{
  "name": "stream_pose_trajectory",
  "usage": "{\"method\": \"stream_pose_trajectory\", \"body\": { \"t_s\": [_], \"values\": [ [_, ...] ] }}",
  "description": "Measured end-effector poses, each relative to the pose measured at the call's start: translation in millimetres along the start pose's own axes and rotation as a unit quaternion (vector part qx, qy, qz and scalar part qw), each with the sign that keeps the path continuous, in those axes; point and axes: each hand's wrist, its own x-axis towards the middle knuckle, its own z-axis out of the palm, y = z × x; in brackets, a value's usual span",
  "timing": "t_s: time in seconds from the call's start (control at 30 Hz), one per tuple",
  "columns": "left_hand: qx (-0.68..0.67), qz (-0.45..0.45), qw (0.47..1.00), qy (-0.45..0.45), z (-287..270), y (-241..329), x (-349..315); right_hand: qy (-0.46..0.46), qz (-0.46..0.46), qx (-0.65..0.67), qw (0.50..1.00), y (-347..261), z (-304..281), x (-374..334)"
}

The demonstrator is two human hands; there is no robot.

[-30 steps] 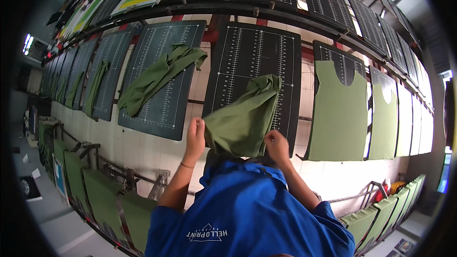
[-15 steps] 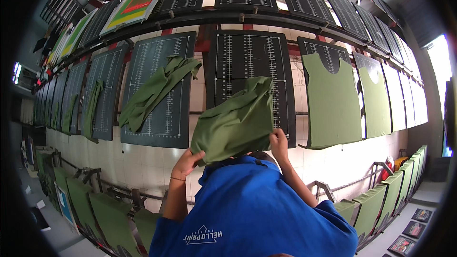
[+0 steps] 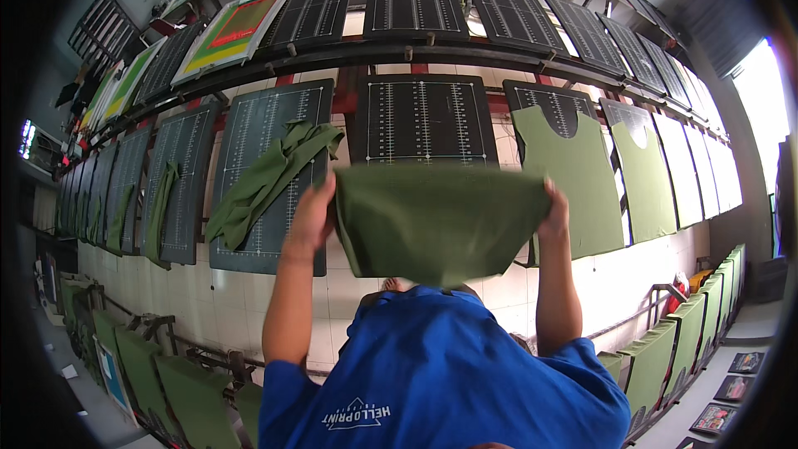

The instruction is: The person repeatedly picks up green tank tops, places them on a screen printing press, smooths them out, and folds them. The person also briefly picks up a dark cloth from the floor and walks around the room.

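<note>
Evidently both hands are engaged: my left hand is curled around one side of the green cloth, my right hand around the other, though blur hides the exact finger placement. The cloth spreads between them, before my blue shirt and over the near part of a black board with white scales; whether it touches the board, I cannot tell. To the left, a crumpled green piece lies aslant on a grey board; to the right, a green panel with a scooped neck lies flat. Beyond a dark rail are more boards and a colourful frame. Pale tiles cover the floor.
</note>
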Motion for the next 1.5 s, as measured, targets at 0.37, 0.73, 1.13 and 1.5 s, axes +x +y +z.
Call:
{"method": "stream_pose_trajectory", "body": {
  "t_s": [0.37,0.73,1.13,1.5],
  "values": [
    [-0.072,0.158,0.985,-0.005,66.4,120.1,84.6,-0.028,-0.141,-0.083,0.986,-120.1,63.3,151.4],
    [0.103,0.041,0.981,0.161,-10.8,-59.0,-72.2,0.156,-0.057,-0.321,0.932,12.4,-41.1,-39.7],
    [0.233,-0.162,0.929,0.237,-77.4,-212.0,-152.7,0.207,0.289,-0.461,0.813,100.9,-176.0,-163.9],
    [0.531,-0.051,0.844,0.048,-39.7,-127.6,-20.8,0.138,0.041,-0.745,0.651,73.8,-121.1,19.9]
  ]
}}
